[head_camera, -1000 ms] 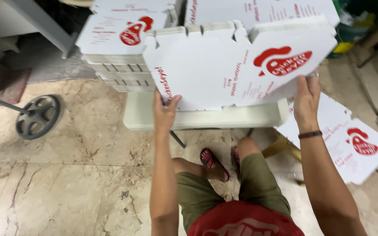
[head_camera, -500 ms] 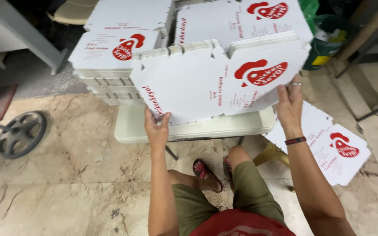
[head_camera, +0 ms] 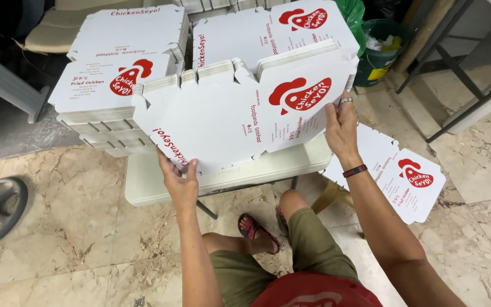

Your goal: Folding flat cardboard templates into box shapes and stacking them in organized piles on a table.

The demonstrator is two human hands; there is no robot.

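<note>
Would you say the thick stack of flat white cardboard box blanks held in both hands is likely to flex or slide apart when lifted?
The stack of flat white cardboard box blanks looks fairly stiff, since many layers show along its top edge. Loose sheets could fan apart, as only the left hand and right hand pinch opposite edges. Probably heavy.

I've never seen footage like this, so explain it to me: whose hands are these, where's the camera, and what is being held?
The camera sits on a person's head and looks down, so the arms belong to the wearer, who is seated. The left hand and right hand grip opposite edges of a stack of flat boxes, white card with red print, not yet folded. It is held over a small white table. More stacks lie behind, and a few flat boxes on the floor at the right.
</note>
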